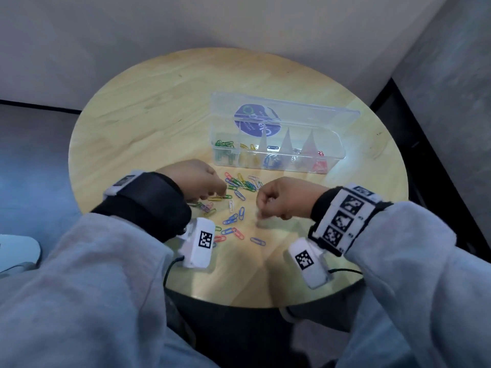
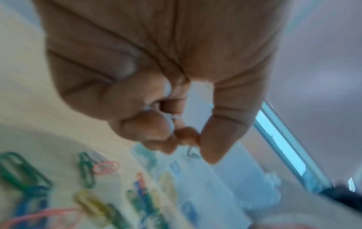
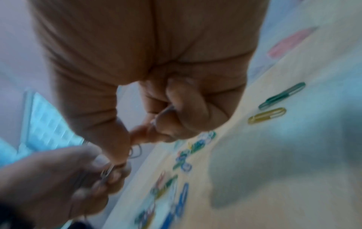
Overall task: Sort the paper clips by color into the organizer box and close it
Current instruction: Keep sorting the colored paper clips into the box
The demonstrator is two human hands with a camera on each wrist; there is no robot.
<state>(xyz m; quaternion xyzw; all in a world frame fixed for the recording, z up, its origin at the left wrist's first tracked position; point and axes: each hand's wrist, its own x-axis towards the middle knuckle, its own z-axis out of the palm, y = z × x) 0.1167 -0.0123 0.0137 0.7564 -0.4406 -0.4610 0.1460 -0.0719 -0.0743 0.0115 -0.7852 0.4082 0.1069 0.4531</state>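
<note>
The clear organizer box [image 1: 329,155] stands open at the table's far right, its lid [image 1: 287,112] tilted back; green, yellow, blue, silver and red clips lie in separate compartments. Loose paper clips [image 1: 239,205] of mixed colours are scattered in front of it. My left hand [image 1: 221,193] hovers at the left of the pile, fingers curled; in the left wrist view thumb and forefinger [image 2: 195,145] pinch a silver clip [image 2: 192,154]. My right hand [image 1: 261,212] is curled at the pile's right, pinching a silver clip [image 3: 136,152], with another [image 3: 162,112] tucked in its fingers.
The round wooden table [image 1: 148,107] stands in a corner against grey walls. Its near edge lies just behind my wrists. Bare wood shows left of and behind the box. A cable [image 1: 170,269] trails off the front edge. Both wrist views are blurred.
</note>
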